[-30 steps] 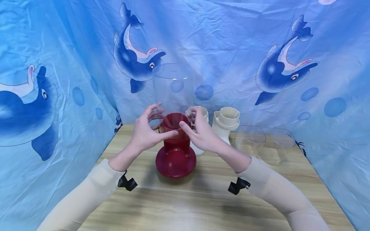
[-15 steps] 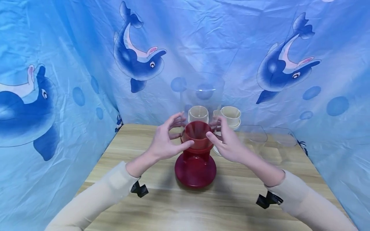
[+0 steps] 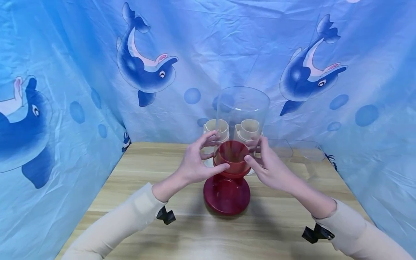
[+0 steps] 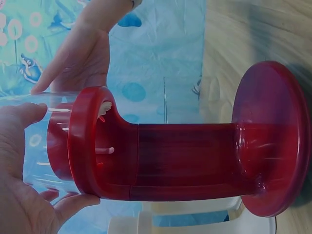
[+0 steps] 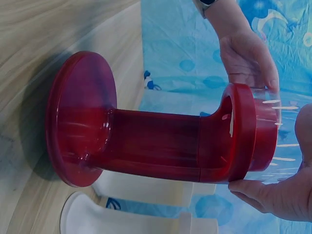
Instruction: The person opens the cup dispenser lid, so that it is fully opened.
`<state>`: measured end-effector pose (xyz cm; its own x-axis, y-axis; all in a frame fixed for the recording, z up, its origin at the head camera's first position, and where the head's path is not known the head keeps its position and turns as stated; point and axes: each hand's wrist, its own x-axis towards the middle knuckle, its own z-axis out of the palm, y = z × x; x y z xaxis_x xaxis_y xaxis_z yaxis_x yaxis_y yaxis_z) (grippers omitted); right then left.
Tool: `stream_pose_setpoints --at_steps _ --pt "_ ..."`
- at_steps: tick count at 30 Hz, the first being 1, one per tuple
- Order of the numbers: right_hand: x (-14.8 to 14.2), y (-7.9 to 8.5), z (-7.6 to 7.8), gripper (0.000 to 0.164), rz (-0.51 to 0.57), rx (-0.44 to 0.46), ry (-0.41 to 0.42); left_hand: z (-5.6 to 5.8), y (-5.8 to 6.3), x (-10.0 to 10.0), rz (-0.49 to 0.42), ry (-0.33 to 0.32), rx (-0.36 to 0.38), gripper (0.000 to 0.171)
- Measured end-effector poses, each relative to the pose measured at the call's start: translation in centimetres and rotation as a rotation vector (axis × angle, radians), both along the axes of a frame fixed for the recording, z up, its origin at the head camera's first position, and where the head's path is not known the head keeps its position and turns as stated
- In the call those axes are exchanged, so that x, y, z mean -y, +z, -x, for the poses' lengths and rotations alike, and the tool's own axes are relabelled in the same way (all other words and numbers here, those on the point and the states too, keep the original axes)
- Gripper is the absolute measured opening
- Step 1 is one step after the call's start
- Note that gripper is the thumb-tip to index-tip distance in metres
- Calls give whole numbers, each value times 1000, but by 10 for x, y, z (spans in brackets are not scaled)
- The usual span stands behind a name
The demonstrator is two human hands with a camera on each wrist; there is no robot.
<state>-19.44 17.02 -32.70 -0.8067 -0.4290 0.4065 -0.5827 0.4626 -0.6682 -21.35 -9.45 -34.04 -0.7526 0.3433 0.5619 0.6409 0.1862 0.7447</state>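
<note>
While the clear cylinder [image 3: 242, 115] is held from both sides at its lower end, it is being seated into the cup-shaped top of the red stand [image 3: 227, 180], which rests upright on the tabletop [image 3: 136, 187] near the middle. The step in hand is judged to be the fitting of the cylinder into the red collar. The left hand [image 3: 195, 166] is curved around the left side, its fingers [image 3: 208, 139] spread and pressed on the clear wall, the thumb laid against the red rim; the right hand [image 3: 271, 166] is placed likewise on the right, fingers apart and wrapped about the cylinder's base. For the next move, an even downward or turning pressure is thought to be called for, with the cylinder kept plumb so that it does not bind or tip the stand.

From the head view, two cream stands [image 3: 216, 130] are seen just behind the red one, and two clear containers [image 3: 279, 148] lying farther right, before a blue dolphin-printed curtain [image 3: 81, 72]; how deep the cylinder sits cannot be told there. In the left wrist view, the red collar [image 4: 90, 141] is shown with the clear wall entering it and white tabs inside an opening. In the right wrist view, the round foot [image 5: 78, 117] is shown flat on the wood.
</note>
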Motion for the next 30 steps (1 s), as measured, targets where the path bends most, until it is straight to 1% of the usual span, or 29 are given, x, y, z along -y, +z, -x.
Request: stream_pose_setpoints --at_steps 4,9,20,26,30 --pt "-4 -2 -3 40 -2 -9 4 -1 -2 -3 -2 -4 -18 92" --pt "-9 -7 -6 41 0 -1 17 -3 -8 -7 0 -12 -25 91" --pt "-12 -21 -8 41 5 -28 38 -5 -20 -9 -10 -36 -12 92" --pt "-14 -24 -10 41 8 -29 40 -4 -23 -10 -14 -49 -5 93" --pt "-14 -26 -11 42 13 -23 49 -4 -26 -10 -9 -43 3 94"
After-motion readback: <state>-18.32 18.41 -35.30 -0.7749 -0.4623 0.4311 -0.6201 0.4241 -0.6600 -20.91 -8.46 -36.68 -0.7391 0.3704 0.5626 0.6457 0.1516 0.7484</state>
